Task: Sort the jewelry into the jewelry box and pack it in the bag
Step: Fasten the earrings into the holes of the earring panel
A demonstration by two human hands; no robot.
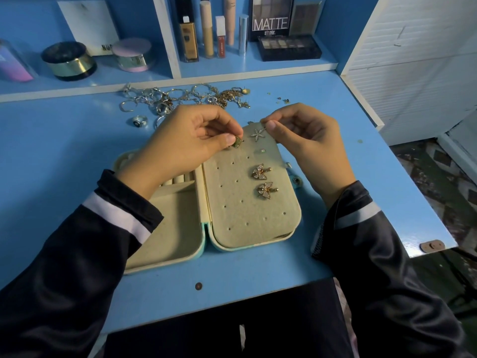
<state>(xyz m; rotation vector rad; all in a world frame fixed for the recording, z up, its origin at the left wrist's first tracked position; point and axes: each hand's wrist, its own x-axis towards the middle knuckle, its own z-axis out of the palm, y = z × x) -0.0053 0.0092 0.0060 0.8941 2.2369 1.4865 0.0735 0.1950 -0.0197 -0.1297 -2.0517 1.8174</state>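
The jewelry box (165, 244) lies open and flat in the middle of the blue desk (361, 177), its two halves side by side. The left half shows beige compartments and ring rolls, partly hidden under the left wrist. The right half is covered by a beige earring panel (247, 215) dotted with small holes.

The left hand (191, 143) reaches across the box to the far left corner of that panel. Its fingers (224, 139) are pinched together on a small green-and-gold earring (237, 142), which touches the panel. The right hand (307, 143) is at the panel's far right corner, thumb and forefinger clamped on the upper tip of a star earring (256, 135) that lies against the panel.

Just nearer than the star sits a tiny stud (262, 151). Nearer still are two butterfly earrings (261, 171), one behind the other on the right side of the panel.

Beyond the box, along the far edge of the desk, is a pile of jewelry (180, 98) made up of rings, hoops and chains. A single ring (139, 120) with a dark face lies just apart at its near left.

Behind the desk a shelf (232, 71) holds jars, bottles and a palette (271, 16) marked MATTE. Both arms wear dark sleeves (77, 267) with a pale band near the cuff
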